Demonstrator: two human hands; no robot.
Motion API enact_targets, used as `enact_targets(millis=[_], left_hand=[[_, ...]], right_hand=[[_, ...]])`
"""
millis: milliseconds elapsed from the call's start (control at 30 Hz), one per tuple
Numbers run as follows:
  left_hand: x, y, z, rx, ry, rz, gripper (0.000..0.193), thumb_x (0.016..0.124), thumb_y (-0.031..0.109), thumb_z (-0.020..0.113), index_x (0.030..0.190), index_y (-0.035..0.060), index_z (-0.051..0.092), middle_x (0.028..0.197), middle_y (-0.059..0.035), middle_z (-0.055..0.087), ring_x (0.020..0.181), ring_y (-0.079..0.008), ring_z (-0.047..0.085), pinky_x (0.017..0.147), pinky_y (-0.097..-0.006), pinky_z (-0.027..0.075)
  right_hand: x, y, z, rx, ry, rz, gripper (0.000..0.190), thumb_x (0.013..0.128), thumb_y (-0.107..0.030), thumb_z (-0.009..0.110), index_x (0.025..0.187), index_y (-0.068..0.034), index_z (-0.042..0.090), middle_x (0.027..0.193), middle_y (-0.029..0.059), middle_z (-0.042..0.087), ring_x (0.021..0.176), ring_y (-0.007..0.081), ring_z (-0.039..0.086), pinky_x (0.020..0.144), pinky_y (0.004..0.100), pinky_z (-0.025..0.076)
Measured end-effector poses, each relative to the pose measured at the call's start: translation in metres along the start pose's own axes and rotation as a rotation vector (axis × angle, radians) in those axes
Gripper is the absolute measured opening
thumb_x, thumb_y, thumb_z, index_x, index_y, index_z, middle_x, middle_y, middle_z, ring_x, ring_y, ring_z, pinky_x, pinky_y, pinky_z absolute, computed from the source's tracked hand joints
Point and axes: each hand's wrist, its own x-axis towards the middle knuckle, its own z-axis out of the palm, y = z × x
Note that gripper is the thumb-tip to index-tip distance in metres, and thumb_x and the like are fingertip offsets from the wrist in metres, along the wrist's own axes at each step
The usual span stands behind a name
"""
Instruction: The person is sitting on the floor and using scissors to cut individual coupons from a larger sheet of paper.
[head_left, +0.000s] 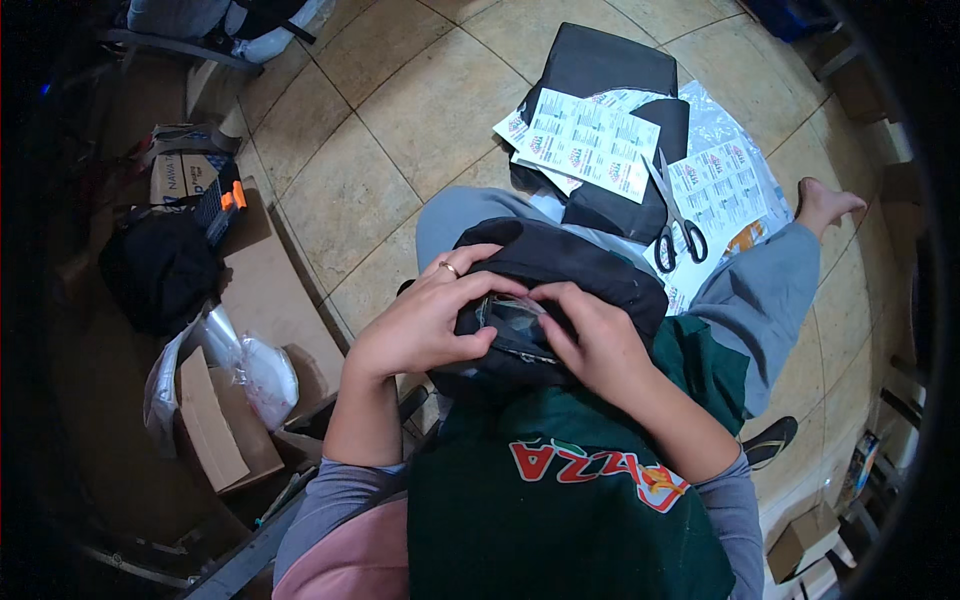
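A black fabric bag (622, 274) lies on my lap with a zippered pocket open. My left hand (435, 315), wearing a ring, holds the far edge of the opening, its thumb apart on the near side. At the other end, my right hand (600, 337) has its thumb and fingers at the opening, and the fingertips of both hands nearly meet. Between them, clear plastic (514, 311) with something inside shows in the pocket; its contents cannot be made out. Black-handled scissors (679, 217) lie open on printed label sheets (592, 142) beyond the bag.
Under the sheets sits a black padded case (611, 56), with a clear plastic bag (705, 112) beside it. At left, a cardboard box (281, 277) carries a black cloth item (161, 270) and an orange-and-black tape dispenser (221, 202). A flip-flop (772, 441) lies on the tiled floor (397, 90).
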Motion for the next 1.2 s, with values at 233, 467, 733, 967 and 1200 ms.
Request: enact_targets(millis=[233, 467, 733, 967, 1200], left_hand=[[0.01, -0.006, 0.006, -0.001, 0.002, -0.003, 0.045, 0.065, 0.015, 0.064, 0.11, 0.0133, 0.058, 0.126, -0.0178, 0.043, 0.122, -0.035, 0.035, 0.102, -0.041, 0.025], [0.008, -0.008, 0.004, -0.034, 0.013, 0.051, 0.046, 0.065, 0.015, 0.065, 0.11, 0.0139, 0.058, 0.12, -0.0176, 0.048, 0.123, -0.0363, 0.033, 0.102, -0.0441, 0.025], [-0.006, 0.006, -0.008, -0.076, 0.18, 0.016, 0.033, 0.071, 0.016, 0.069, 0.102, 0.0081, 0.061, 0.116, -0.0156, 0.045, 0.116, -0.0302, 0.039, 0.098, -0.0365, 0.027], [0.003, 0.029, 0.004, 0.181, 0.364, 0.042, 0.027, 0.076, 0.018, 0.066, 0.098, 0.0034, 0.059, 0.099, -0.0172, 0.049, 0.09, -0.033, 0.052, 0.079, -0.0374, 0.043], [-0.012, 0.039, -0.012, 0.444, 0.146, 0.014, 0.041, 0.071, 0.044, 0.068, 0.092, 0.0092, 0.066, 0.098, -0.0151, 0.053, 0.094, -0.0308, 0.052, 0.082, -0.0356, 0.043]], right_hand=[[0.01, 0.015, -0.008, 0.254, -0.086, 0.249, 0.026, 0.08, -0.007, 0.059, 0.105, -0.007, 0.053, 0.086, 0.0163, 0.062, 0.077, 0.0294, 0.063, 0.065, 0.0342, 0.048], [0.008, 0.008, -0.014, 0.305, -0.161, 0.255, 0.03, 0.078, -0.009, 0.063, 0.106, -0.007, 0.051, 0.088, 0.0133, 0.061, 0.077, 0.0254, 0.063, 0.066, 0.032, 0.048], [-0.014, -0.003, -0.005, 0.05, -0.186, -0.165, 0.024, 0.077, -0.009, 0.059, 0.1, -0.009, 0.053, 0.1, 0.0078, 0.057, 0.092, 0.0255, 0.058, 0.071, 0.0332, 0.049], [-0.021, -0.01, 0.011, -0.247, -0.36, -0.325, 0.025, 0.076, -0.014, 0.057, 0.099, -0.012, 0.047, 0.1, 0.0079, 0.053, 0.082, 0.0273, 0.056, 0.065, 0.036, 0.051], [-0.008, -0.002, -0.005, -0.003, -0.251, -0.094, 0.026, 0.083, -0.017, 0.054, 0.108, -0.01, 0.048, 0.103, 0.013, 0.057, 0.094, 0.032, 0.057, 0.074, 0.0376, 0.048]])
